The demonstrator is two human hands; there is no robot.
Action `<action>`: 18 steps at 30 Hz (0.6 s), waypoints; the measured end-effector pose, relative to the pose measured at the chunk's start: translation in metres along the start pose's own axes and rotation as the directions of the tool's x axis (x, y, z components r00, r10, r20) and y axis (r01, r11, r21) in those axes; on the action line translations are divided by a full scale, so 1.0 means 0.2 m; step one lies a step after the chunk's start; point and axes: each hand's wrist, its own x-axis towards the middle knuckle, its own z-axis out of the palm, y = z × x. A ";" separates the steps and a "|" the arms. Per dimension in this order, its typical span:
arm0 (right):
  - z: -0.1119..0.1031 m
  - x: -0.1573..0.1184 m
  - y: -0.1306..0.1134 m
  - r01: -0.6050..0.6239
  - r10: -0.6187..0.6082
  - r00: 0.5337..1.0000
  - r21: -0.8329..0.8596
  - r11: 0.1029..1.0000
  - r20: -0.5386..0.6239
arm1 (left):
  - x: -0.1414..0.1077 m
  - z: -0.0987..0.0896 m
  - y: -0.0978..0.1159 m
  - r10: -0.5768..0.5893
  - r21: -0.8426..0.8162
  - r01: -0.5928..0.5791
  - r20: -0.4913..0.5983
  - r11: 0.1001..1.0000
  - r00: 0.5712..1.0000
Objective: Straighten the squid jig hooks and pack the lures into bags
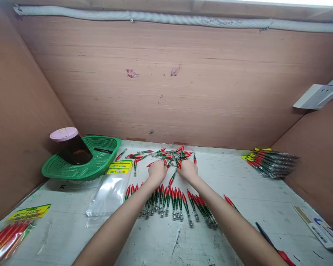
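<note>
Loose red-and-green lures (163, 153) are met by the left hand (157, 170) and right hand (188, 170).
The fingers of both are curled at the near edge of the pile; whether a lure is pinched in either cannot be told. On the near side of the grip, a row of lures (180, 197) is laid out, partly covered by the forearms. Left of the grip, clear bags (111, 190) are placed beside a green basket (113, 155); well to its right, packed lures (274, 163) are stacked.

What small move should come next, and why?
Perhaps the left hand and right hand should ease one red-and-green fishing lure from the jumbled pile into the row: both are at the pile, while the row's lures lie side by side.
</note>
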 end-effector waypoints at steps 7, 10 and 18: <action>-0.01 0.00 0.00 -0.031 0.039 0.997 0.117 0.993 -0.066 | 0.10 -0.05 -0.08 0.033 -0.276 -0.065 -0.119 0.959 0.992; -0.06 0.06 0.03 -0.001 0.041 0.984 0.221 0.975 -0.173 | 0.17 -0.08 -0.10 0.051 -0.426 -0.133 -0.198 0.895 0.979; -0.19 0.21 0.16 0.146 0.133 0.886 0.540 0.829 -0.444 | 0.27 -0.23 -0.12 0.070 -0.602 -0.357 -0.445 0.715 0.893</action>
